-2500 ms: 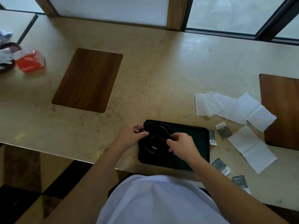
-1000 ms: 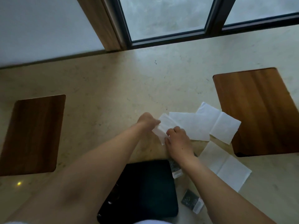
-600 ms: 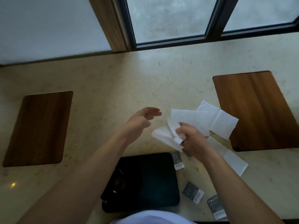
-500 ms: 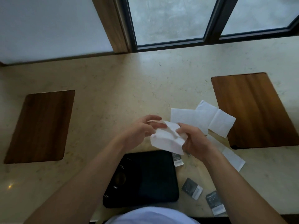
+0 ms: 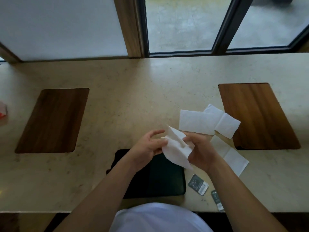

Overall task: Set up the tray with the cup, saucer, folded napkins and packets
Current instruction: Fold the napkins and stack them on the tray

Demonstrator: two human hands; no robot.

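A white napkin (image 5: 177, 149) hangs in the air above the black tray (image 5: 160, 180), held between both hands. My left hand (image 5: 148, 147) pinches its left edge and my right hand (image 5: 199, 149) grips its right side. The tray lies at the counter's near edge, and my left forearm hides the tray's left part, so the cup and saucer are out of sight. More white napkins (image 5: 197, 122) lie flat on the counter to the right, another napkin (image 5: 234, 159) sits nearer. Two grey packets (image 5: 198, 184) (image 5: 217, 201) rest right of the tray.
Two dark wooden inlays sit in the beige counter, one at the left (image 5: 51, 120) and one at the right (image 5: 257, 115). A red and white item (image 5: 3, 112) shows at the far left edge. Windows run along the back.
I picked one napkin off the counter with my right hand, then my left hand joined it. Both hands now hold the napkin lower, over the tray.
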